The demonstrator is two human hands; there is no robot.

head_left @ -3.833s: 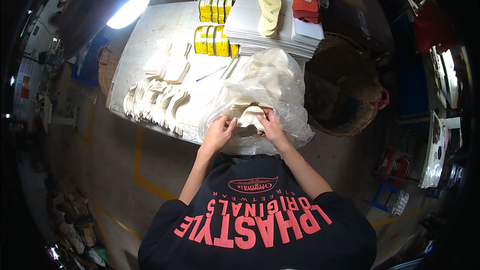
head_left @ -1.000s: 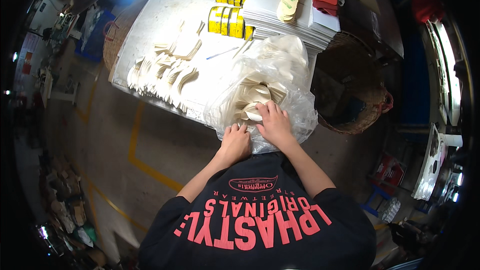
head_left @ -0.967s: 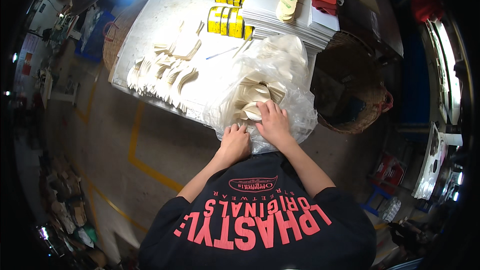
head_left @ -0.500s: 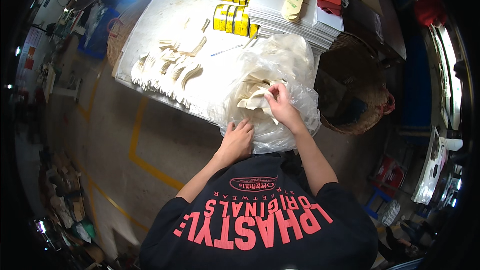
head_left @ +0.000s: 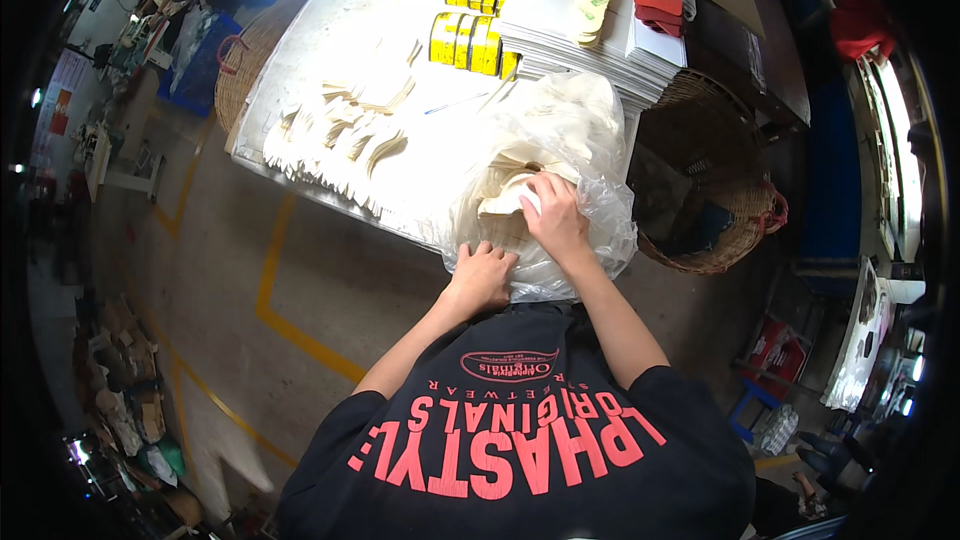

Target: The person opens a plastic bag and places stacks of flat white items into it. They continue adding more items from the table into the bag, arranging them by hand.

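A clear plastic bag full of cream-coloured flat cut pieces lies at the table's near right corner, its mouth toward me. Inside the mouth, my right hand is closed, thumb and fingers pinching some of the cream pieces. My left hand has its fingers bent over the near edge of the bag, gripping the plastic; its thumb is partly hidden. Rows of similar curved cream pieces are spread on the white table to the left.
Yellow-and-black bundles and a stack of white sheets stand at the back. On the stack are a yellowish insole and red pieces. A pen lies mid-table. To the right is a wicker basket.
My right hand has moved slightly left and down over the cream pieces, its fingers now further round them. My left hand has shifted a little along the bag's near edge.
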